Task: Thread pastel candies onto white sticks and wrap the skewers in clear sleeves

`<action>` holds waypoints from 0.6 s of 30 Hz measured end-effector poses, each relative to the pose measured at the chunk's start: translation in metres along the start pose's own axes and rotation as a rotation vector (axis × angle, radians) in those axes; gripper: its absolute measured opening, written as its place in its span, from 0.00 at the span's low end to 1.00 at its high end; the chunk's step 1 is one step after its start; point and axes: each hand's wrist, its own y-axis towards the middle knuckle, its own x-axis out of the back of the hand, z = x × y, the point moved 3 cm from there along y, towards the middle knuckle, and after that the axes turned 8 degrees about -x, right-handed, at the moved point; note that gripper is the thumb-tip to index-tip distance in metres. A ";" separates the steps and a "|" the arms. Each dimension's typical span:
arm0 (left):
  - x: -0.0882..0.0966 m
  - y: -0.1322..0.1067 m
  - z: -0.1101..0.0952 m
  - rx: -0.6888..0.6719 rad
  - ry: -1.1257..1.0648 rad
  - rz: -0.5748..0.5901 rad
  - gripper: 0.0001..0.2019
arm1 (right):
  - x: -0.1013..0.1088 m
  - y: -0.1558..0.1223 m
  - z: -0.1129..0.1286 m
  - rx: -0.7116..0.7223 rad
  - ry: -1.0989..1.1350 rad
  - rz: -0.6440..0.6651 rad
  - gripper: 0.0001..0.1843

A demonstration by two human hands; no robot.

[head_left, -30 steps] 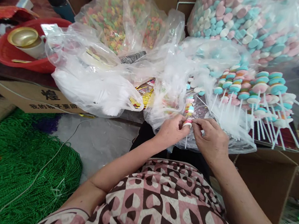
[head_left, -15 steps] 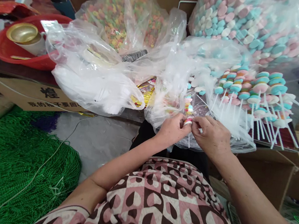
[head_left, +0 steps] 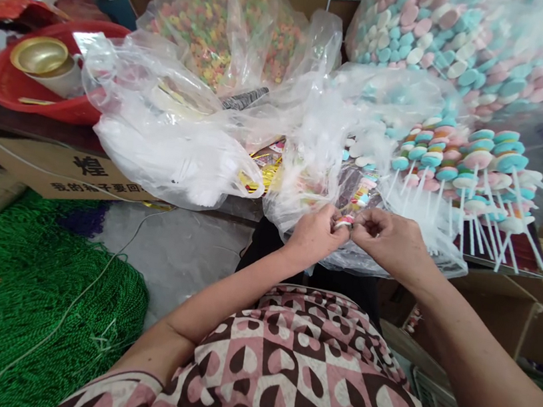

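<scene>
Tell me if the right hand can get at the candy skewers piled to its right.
Probably yes: the piled skewers lie close to the right hand, sticks pointing to the near side, and only loose plastic seems to lie between.

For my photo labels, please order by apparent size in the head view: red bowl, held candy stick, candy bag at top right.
1. Candy bag, cut by the frame
2. Red bowl
3. Candy stick, partly hidden

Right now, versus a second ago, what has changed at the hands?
The candy stick has tipped, its top swinging right, and its white lower end is now out of sight. The left hand still grips it; whether the right hand has let go is unclear. The piled sticks and red bowl stayed put.
</scene>
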 end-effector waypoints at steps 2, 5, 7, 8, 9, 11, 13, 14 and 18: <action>-0.001 0.001 -0.002 -0.005 0.048 0.004 0.05 | 0.002 0.001 0.000 -0.059 0.082 0.069 0.05; -0.001 0.002 -0.004 -0.039 0.117 -0.008 0.06 | 0.000 0.001 -0.005 -0.140 0.272 0.162 0.07; -0.002 0.002 -0.005 -0.058 0.132 -0.016 0.07 | -0.003 0.000 -0.008 -0.189 0.372 0.204 0.08; -0.002 0.002 -0.004 -0.061 0.125 -0.019 0.08 | -0.004 -0.001 -0.009 -0.205 0.393 0.211 0.08; -0.002 0.002 -0.004 -0.061 0.107 -0.019 0.09 | -0.004 -0.002 -0.010 -0.212 0.394 0.205 0.08; -0.004 0.001 -0.003 -0.050 0.032 -0.010 0.10 | -0.003 -0.005 -0.010 -0.204 0.362 0.176 0.08; -0.006 0.000 -0.001 -0.020 -0.124 0.057 0.12 | -0.001 -0.007 -0.009 -0.186 0.339 0.148 0.08; -0.008 0.000 -0.001 0.003 -0.239 0.116 0.13 | 0.000 -0.007 -0.008 -0.181 0.344 0.139 0.08; -0.013 -0.003 0.000 0.139 -0.785 0.354 0.14 | 0.001 -0.008 -0.010 -0.194 0.480 0.137 0.07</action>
